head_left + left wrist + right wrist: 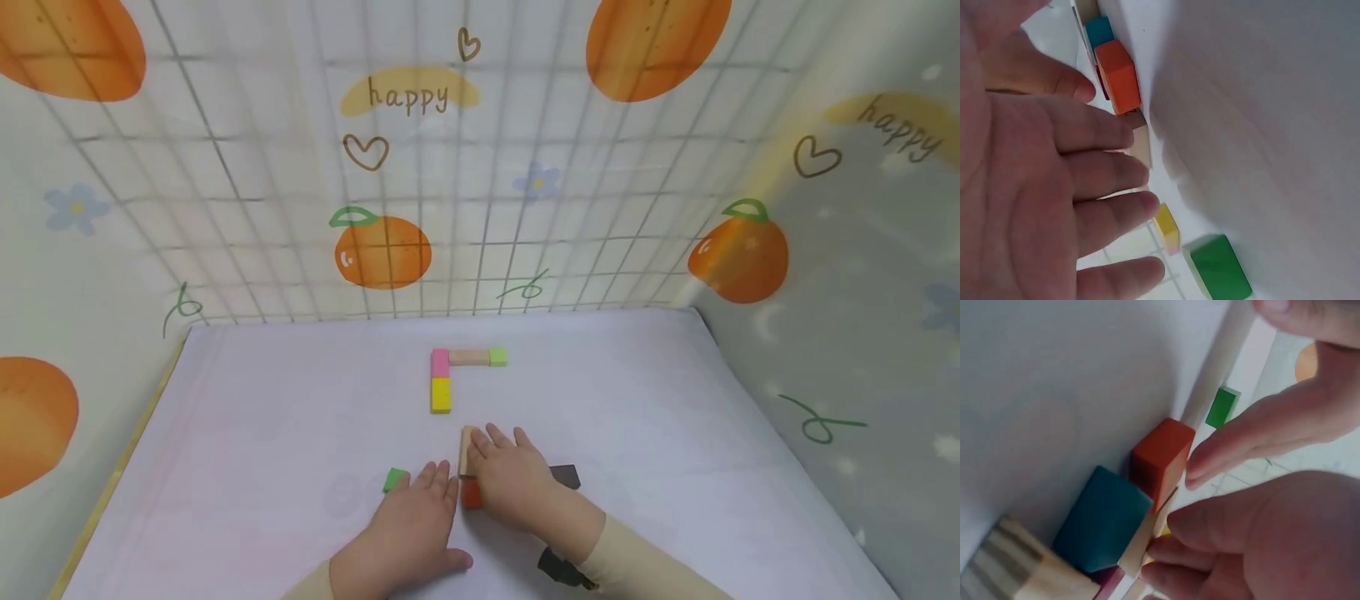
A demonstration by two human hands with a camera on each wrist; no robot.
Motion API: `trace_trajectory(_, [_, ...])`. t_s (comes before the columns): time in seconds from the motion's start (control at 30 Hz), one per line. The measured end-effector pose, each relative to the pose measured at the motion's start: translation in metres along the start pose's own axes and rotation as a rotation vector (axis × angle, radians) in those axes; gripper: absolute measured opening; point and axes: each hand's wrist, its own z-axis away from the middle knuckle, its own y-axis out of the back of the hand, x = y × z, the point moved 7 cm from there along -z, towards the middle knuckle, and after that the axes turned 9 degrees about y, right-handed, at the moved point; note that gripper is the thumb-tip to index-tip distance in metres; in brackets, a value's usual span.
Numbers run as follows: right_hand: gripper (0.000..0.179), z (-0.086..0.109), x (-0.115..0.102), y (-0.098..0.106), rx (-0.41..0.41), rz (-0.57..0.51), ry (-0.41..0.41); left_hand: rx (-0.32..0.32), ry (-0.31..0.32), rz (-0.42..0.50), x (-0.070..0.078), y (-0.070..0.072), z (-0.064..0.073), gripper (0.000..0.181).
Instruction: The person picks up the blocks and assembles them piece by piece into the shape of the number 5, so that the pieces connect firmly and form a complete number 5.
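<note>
My right hand (517, 487) lies over a row of blocks, its fingertips touching a plain wooden block (467, 446). Against that block's near end sits an orange-red block (472, 495), also seen in the right wrist view (1163, 456). A teal block (1102, 519) and a striped wooden block (1013, 565) stand beside it, hidden from the head camera by the hand. To the left, my left hand (412, 529) has its fingers extended and holds nothing. A green block (395, 480) is by its fingertips; the left wrist view shows it apart from them.
Farther back, a pink block (440, 363), a yellow block (441, 396), a wooden block (468, 357) and a light green block (498, 357) form a corner shape. A dark block (566, 477) and a black object (558, 568) lie around the right forearm. Printed curtains surround the white table (262, 417).
</note>
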Motion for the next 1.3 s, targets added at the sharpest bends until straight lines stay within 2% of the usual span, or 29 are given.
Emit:
trace_trajectory(0.13, [0.055,-0.003,0.003,-0.002,0.003,-0.025,-0.03,0.022,0.003,-0.04,0.008,0.0,-0.004,0.101])
trace_trajectory(0.27, [0.057,-0.006,0.01,-0.004,0.026,-0.043,-0.056,0.023,0.01,-0.042,0.012,-0.001,-0.012,0.101])
trace_trajectory(0.43, [0.055,-0.007,0.02,-0.003,0.044,-0.061,-0.075,0.041,0.041,-0.048,0.007,0.003,-0.022,0.098])
trace_trajectory(0.6, [0.05,-0.006,0.031,-0.003,0.059,-0.096,-0.057,0.025,0.061,-0.012,0.0,0.005,-0.028,0.095])
trace_trajectory(0.83, [0.044,-0.01,0.043,-0.006,0.105,-0.178,-0.035,0.067,0.123,-0.007,-0.008,0.01,-0.034,0.101])
trace_trajectory(1.03, [0.045,-0.014,0.051,-0.007,0.112,-0.171,-0.079,0.04,0.077,0.053,-0.003,0.006,-0.04,0.1])
trace_trajectory(1.3, [0.046,-0.02,0.057,-0.008,0.085,-0.187,-0.118,0.046,0.061,0.051,-0.004,0.011,-0.049,0.095])
